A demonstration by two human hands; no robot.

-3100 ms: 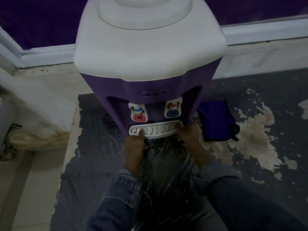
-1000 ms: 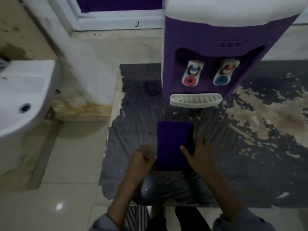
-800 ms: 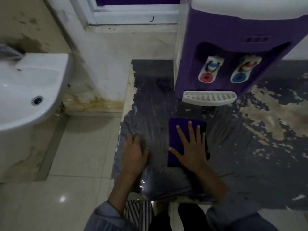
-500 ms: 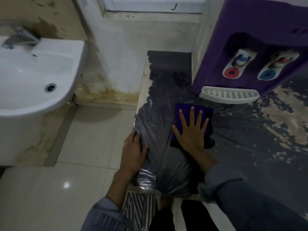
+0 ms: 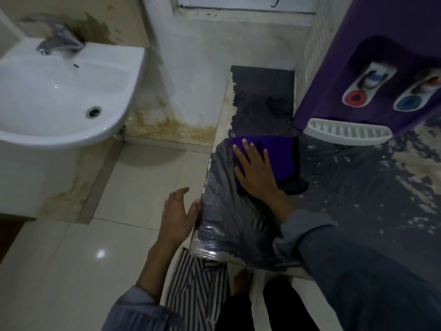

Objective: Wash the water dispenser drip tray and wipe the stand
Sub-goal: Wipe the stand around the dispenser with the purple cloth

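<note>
Left hand, fingers apart and empty, hovers just off the stand's left edge. Right hand presses flat, fingers spread, on a purple cloth atop the stand, apparently wiping. Right of the cloth, the drip tray sits in the dispenser, probably next for washing.

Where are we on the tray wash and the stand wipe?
Done: nothing that shows. The drip tray sits in place under the dispenser, away from the sink, so it looks not yet washed. In hand: the right hand lies flat on the cloth on the stand; the left hand is open at its edge. Left: the tray wash and most of the stand.
</note>
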